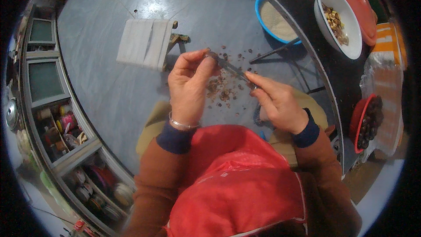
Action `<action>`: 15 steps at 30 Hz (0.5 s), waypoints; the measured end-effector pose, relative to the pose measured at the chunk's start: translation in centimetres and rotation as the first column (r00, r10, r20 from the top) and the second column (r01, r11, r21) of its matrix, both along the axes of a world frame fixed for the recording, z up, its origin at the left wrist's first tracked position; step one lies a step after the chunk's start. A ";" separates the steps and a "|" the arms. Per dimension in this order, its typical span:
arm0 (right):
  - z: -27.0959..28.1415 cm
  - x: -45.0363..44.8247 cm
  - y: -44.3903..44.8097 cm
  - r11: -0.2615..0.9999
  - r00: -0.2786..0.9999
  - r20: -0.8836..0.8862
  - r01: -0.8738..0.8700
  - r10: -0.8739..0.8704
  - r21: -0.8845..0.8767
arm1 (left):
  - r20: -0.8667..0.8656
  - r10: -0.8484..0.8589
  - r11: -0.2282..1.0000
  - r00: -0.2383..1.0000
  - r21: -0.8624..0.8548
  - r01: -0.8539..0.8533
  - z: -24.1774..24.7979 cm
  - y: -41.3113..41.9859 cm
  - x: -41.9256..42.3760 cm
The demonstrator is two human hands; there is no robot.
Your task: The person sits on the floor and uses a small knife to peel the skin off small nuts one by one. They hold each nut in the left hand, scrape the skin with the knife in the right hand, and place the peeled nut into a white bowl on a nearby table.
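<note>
My left hand (188, 87), with a silver bracelet at its wrist, is raised above the floor. Its thumb and fingers pinch a small dark nut-like piece (212, 54), mostly hidden by the fingertips. A narrow knife (234, 69) is gripped in my right hand (281, 103). The blade slants up and left, its far end at the left fingertips. Below both hands, brown peelings and dark scraps (223, 89) lie scattered on the floor. To my right, a white bowl (350, 26) contains yellowish-brown pieces, and a red bowl (354, 128) is heaped with dark rounded pieces (371, 121).
Both bowls stand on a dark table (306, 10) with a curved pale edge. A blue-rimmed basin (261, 13) of pale grainy material sits beneath it. Ahead is a low stool (141, 42) with a whitish woven seat. A glass-fronted cabinet (62, 100) runs along the left.
</note>
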State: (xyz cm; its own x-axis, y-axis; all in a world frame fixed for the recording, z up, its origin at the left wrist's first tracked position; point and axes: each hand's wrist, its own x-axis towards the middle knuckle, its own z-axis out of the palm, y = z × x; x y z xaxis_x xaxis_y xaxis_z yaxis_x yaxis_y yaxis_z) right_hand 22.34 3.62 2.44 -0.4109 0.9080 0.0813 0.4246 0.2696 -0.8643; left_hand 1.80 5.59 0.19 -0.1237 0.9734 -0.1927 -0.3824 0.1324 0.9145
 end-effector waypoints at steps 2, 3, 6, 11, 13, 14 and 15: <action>0.0 0.2 0.1 0.999 1.000 0.025 -0.008 0.007 0.032 | 0.010 -0.015 1.000 1.000 0.015 0.015 0.0 -0.1 -0.3; 0.0 0.5 0.2 1.000 0.999 0.047 -0.014 0.012 0.028 | 0.034 -0.034 0.999 0.999 0.006 0.034 0.2 -0.1 -0.3; -0.4 0.9 0.5 0.996 0.998 0.062 -0.026 0.021 0.083 | 0.086 -0.086 0.996 0.993 -0.023 0.088 0.8 -0.1 -0.7; -0.3 1.1 0.7 0.995 0.996 0.078 -0.053 0.047 0.087 | 0.123 -0.106 0.990 0.987 -0.078 0.116 1.0 -0.3 -1.1; -0.4 1.1 0.7 0.996 0.998 0.053 -0.047 0.043 0.078 | 0.130 -0.114 0.987 0.985 -0.099 0.128 1.2 -0.2 -1.2; -0.4 1.1 0.6 0.997 0.998 0.052 -0.045 0.042 0.061 | 0.134 -0.118 0.985 0.984 -0.110 0.133 1.2 -0.2 -1.3; -0.3 1.0 0.6 0.998 0.998 0.050 -0.045 0.043 0.045 | 0.138 -0.113 0.986 0.984 -0.106 0.128 1.1 -0.2 -1.2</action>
State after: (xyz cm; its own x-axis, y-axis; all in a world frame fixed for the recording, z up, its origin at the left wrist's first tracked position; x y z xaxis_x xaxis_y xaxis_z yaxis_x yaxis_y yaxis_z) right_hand 23.36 4.21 2.13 -0.4549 0.8848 0.1011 0.4533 0.3278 -0.8289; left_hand 0.55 5.43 1.30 0.0273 0.9504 -0.3097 -0.4731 0.2852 0.8336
